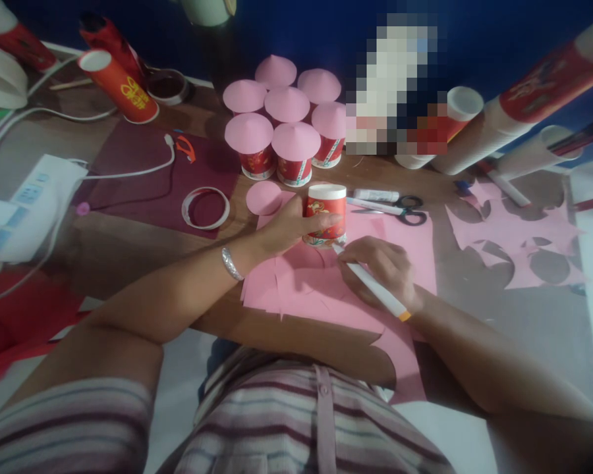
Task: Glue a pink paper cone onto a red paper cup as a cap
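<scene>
My left hand (290, 227) is closed around a short red cardboard tube (321, 205) with a white rim and gold pattern. The tube stands upright on pink paper (296, 289). My right hand (378, 266) grips a white marker pen (383, 293) with an orange end, its tip at the foot of the tube. Just left of the tube lies a pink paper disc (263, 197). Behind it stand several red tubes topped with pink paper cones (296, 141). Dark-handled scissors (409, 209) and a white glue stick (375, 195) rest right of the tube.
Pink paper scraps with round holes (516, 240) lie at the right, below long cardboard tubes (528, 99). At the left are a roll of tape (205, 209), a maroon sheet (148, 191), an orange cutter (185, 149), a white cable and a white box (34, 207). A red-orange tube (121, 89) stands farther back.
</scene>
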`<state>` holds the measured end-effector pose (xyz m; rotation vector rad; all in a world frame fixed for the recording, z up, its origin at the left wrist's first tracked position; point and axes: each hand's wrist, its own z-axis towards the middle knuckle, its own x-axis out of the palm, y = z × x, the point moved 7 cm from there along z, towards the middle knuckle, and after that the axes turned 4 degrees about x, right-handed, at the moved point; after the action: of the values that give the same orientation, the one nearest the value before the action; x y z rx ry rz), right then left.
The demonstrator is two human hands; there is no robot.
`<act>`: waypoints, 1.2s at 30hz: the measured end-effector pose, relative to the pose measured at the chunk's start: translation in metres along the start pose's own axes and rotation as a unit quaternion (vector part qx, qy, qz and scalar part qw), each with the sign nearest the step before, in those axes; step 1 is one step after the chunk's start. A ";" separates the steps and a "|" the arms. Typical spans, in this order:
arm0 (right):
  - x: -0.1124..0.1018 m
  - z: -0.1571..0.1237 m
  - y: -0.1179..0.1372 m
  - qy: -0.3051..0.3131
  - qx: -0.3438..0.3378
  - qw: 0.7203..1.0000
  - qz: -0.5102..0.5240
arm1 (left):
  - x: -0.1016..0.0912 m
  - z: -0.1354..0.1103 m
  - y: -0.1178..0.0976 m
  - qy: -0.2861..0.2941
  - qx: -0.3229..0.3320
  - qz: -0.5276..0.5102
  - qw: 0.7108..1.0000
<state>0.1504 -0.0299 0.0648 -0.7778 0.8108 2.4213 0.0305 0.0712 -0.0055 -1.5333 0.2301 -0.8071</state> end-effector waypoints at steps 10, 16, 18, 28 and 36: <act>0.000 0.002 0.002 0.008 -0.008 1.000 -0.013 | 0.001 0.000 -0.002 -0.002 -0.002 0.005 1.000; 0.001 0.002 -0.001 0.004 -0.002 1.000 -0.010 | 0.000 0.000 -0.002 -0.010 0.003 0.000 1.000; 0.001 0.001 -0.002 0.000 0.000 1.000 -0.005 | 0.001 0.000 -0.002 -0.011 0.000 0.002 1.000; -0.007 0.003 0.001 -0.016 0.002 1.000 0.000 | 0.003 0.000 -0.004 0.000 0.002 -0.024 1.000; -0.002 -0.002 0.010 -0.005 -0.039 0.999 0.012 | 0.002 -0.001 -0.003 -0.013 -0.017 -0.026 0.999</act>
<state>0.1467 -0.0386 0.0690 -0.7896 0.7296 2.4894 0.0303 0.0700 -0.0021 -1.5864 0.1851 -0.8271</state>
